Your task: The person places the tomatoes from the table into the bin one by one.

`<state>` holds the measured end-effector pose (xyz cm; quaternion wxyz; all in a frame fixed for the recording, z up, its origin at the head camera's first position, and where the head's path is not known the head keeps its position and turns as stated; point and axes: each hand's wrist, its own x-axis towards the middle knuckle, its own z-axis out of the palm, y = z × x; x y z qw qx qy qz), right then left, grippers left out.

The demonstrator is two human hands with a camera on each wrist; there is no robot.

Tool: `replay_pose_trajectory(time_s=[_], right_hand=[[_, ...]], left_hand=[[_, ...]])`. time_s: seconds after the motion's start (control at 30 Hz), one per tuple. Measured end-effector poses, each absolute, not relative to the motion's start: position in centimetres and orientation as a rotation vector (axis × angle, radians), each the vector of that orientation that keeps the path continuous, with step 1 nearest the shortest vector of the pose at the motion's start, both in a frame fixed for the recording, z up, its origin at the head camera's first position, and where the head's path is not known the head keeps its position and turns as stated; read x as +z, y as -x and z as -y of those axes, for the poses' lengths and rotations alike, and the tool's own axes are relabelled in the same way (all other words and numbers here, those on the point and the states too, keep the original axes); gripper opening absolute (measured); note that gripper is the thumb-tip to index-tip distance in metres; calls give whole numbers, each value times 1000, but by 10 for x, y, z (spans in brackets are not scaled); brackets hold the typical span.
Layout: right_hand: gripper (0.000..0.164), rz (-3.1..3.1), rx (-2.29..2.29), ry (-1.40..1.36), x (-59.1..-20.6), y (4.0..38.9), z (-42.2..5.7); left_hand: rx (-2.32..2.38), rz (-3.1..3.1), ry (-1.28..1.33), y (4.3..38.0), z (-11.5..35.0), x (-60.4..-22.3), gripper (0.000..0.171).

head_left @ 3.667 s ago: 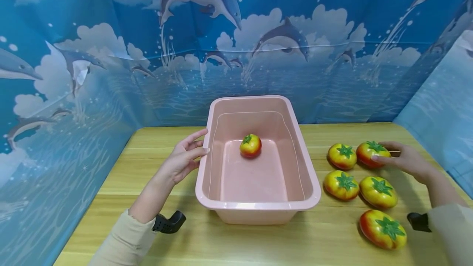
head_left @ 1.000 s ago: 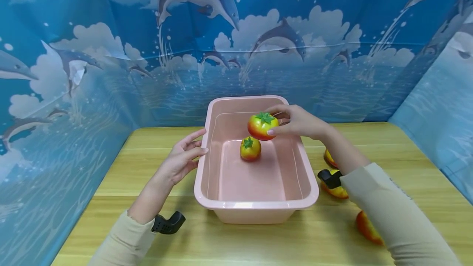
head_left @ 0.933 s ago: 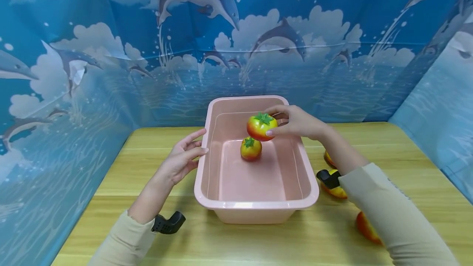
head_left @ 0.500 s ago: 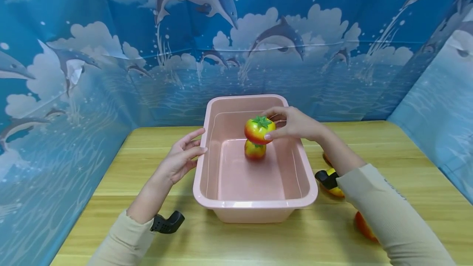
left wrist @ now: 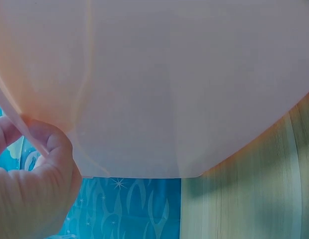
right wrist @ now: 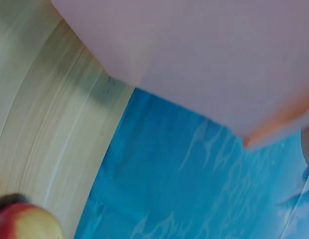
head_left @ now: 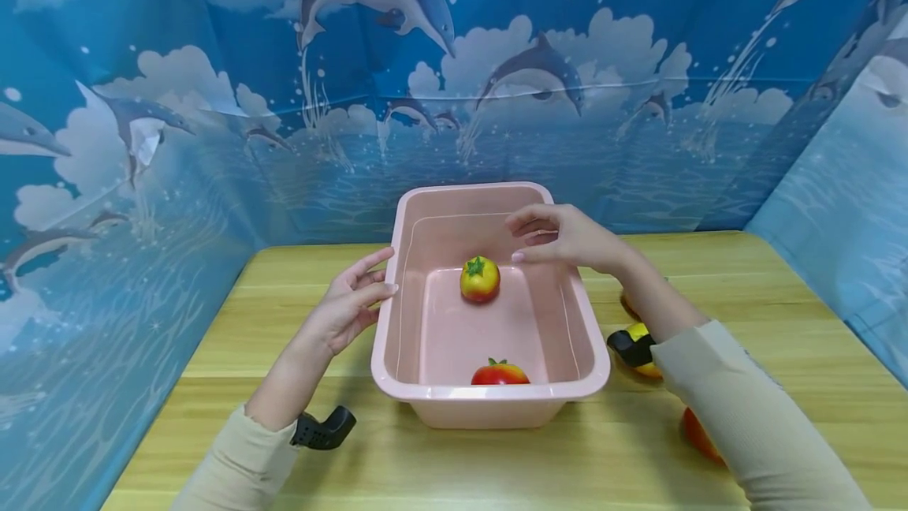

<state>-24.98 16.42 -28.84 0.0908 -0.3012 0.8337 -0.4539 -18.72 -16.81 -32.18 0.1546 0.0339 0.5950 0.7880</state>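
We start at the bottom: two beige sleeves, left (head_left: pixel 234 456) and right (head_left: pixel 759 416), two black wrist mounts, left (head_left: pixel 324 427) and right (head_left: pixel 631 347), one wood-grain desk (head_left: pixel 489 471). On the desk, right of the tub, we count three toy fruits, all partly hidden by the right arm: a red one nearest us (head_left: pixel 698 436), a yellow one behind the wrist mount (head_left: pixel 649 369), and a sliver of a third farther back (head_left: pixel 627 306). Our right wrist view catches a red-and-yellow fruit (right wrist: pixel 32 223) at its lower left; we can't tell which of the three.

Container count: one, a pink tub (head_left: pixel 489 393), upright. Contents: two toy fruits, well apart. The near fruit (head_left: pixel 500 373), red with green leaves, sits at the near end, lower part cut off by the rim; we can't tell if it touches the wall. The far fruit (head_left: pixel 480 281), yellow and red, leaves up, rests on the tub floor toward the far end.

Left hand (head_left: pixel 358 300): grasping the tub's left rim, thumb inside, fingers outside. Right hand (head_left: pixel 578 239): released, holding nothing, fingers loosely bent and thumb apart, above the tub's right side. Behind it all, one blue dolphin backdrop (head_left: pixel 397 140).
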Motion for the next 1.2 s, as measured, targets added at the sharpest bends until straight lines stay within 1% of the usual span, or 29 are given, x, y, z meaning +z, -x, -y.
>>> replay_pose_trajectory(time_s=[0.3, 0.6, 0.93, 1.2], right_hand=[[49, -2535, -1433, 722, -281, 235, -207], [49, -2699, -1248, 555, -283, 211, -260], [49, -2754, -1140, 484, -302, 190, -318], [46, -2775, -1187, 537, -330, 182, -354]], left_hand=[[2260, -1703, -106, 186, 169, -322, 64], [2263, -1700, -107, 185, 169, -323, 65], [2265, -1690, -121, 186, 169, -323, 64], [2271, -1679, -128, 187, 168, -323, 65]])
